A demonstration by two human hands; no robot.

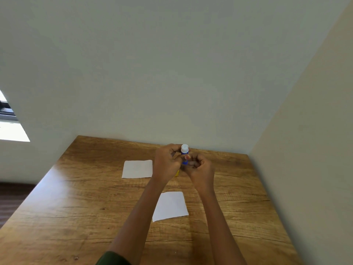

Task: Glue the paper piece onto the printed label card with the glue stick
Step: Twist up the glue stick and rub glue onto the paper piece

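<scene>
Glue stick (pixel 184 149), blue cylinder w/ white cap, gripped by left hand (pixel 166 163) & right hand (pixel 201 167)

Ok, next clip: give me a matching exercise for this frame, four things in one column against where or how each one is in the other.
Column A
1. glue stick
2. far white sheet
3. near white sheet
4. table

Column B
a. lies flat, nearer the person
b. gripped by the left hand and the right hand
c. lies flat, left of both hands
d. wood-grained, bears both sheets

Pairs: 1-b, 2-c, 3-a, 4-d
</scene>
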